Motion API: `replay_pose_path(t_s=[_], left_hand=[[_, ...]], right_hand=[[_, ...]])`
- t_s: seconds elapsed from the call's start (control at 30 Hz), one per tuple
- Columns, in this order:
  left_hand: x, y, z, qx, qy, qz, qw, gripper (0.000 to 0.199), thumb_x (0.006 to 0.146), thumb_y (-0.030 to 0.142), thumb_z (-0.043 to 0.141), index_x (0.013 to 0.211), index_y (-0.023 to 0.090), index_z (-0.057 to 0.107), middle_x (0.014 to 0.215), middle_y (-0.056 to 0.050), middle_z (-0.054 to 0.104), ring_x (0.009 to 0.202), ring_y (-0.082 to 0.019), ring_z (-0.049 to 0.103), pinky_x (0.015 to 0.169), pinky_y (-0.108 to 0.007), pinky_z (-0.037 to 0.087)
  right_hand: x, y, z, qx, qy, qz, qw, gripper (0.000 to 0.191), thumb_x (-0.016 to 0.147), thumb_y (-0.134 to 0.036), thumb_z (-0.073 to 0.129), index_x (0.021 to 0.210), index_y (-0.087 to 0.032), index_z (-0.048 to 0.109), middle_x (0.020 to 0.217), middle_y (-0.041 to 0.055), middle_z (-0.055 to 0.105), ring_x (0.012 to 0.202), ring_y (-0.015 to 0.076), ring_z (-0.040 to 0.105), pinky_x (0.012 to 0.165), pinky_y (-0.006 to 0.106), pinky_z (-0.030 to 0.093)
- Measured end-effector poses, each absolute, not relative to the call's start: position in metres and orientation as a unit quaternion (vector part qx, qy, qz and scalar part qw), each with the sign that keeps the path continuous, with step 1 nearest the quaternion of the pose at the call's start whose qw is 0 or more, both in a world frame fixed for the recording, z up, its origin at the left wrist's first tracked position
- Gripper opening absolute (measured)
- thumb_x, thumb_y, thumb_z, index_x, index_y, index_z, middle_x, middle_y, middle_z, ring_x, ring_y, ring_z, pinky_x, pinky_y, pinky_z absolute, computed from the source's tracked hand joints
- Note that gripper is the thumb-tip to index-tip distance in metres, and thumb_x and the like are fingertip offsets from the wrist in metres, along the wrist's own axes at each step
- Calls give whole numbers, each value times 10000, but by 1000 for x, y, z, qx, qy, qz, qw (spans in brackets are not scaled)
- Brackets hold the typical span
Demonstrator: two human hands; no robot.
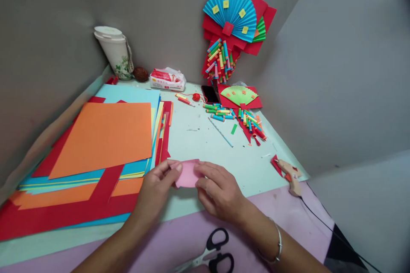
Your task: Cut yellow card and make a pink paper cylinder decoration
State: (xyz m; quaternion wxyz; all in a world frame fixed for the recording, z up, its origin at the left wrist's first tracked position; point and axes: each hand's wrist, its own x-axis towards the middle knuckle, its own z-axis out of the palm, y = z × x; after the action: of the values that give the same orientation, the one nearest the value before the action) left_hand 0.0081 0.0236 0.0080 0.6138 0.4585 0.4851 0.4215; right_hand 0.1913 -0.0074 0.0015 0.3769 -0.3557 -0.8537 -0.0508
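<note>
A small piece of pink paper [188,175] is held up between both hands above the table's front part. My left hand [159,181] pinches its left side, thumb on the near face. At the right edge, the fingers of my right hand [216,185] close on the paper, partly hiding it. Below the hands, scissors [215,254] with black handles lie on the lilac cover, their blades running toward the bottom edge. Beside my left arm lies a stack of coloured paper with an orange sheet [109,136] on top.
Small rolled paper tubes [221,111], a pencil [221,132] and a phone [209,94] lie farther back. A glue gun [290,175] with its cord sits at right. A cup [112,51] and tissue pack [167,79] stand by the wall, where a red fan decoration [232,13] hangs.
</note>
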Motion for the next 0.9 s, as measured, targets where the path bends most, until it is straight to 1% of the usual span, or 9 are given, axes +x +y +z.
replay_pose_path(t_s=[0.13,0.3,0.5,0.63,0.8,0.9], left_hand=[[8,27,1,409,476,430,649,261,751,438,685,742,179,652,647,6,584,636,-167,535,609,-274,411],[8,29,-10,392,479,427,659,291,744,453,699,705,170,639,625,8,565,581,-145,494,572,-272,403],[8,29,-9,398,482,393,674,337,785,509,668,720,184,605,648,11,551,601,-138,468,581,-264,399],[9,28,-8,410,486,389,667,349,789,523,660,722,184,606,656,12,544,613,-142,458,587,-263,395],[9,27,-6,398,478,397,675,359,781,529,657,700,190,572,653,24,508,625,-148,446,602,-265,386],[8,27,-2,427,483,394,655,355,791,524,642,682,201,542,645,36,482,627,-146,418,603,-259,369]], right_hand=[[194,-8,-7,-360,-845,-66,391,192,817,-25,579,949,-156,626,1051,120,712,1105,238,637,920,364,563],[198,-8,-16,-373,-828,-68,412,211,836,-40,595,994,-176,627,969,91,727,1005,227,663,848,372,574],[194,-10,-16,-366,-817,-24,446,229,846,-51,548,1010,-194,619,907,83,721,915,203,678,795,363,584],[190,-10,-16,-368,-801,7,472,234,819,-33,542,981,-189,605,919,94,712,926,202,677,815,373,585],[189,-9,-17,-341,-824,-1,453,235,806,-39,534,978,-181,608,965,110,719,994,212,675,883,376,574],[186,-11,-13,-324,-825,46,461,171,823,-102,561,964,-186,604,929,98,723,940,205,684,881,371,567]])
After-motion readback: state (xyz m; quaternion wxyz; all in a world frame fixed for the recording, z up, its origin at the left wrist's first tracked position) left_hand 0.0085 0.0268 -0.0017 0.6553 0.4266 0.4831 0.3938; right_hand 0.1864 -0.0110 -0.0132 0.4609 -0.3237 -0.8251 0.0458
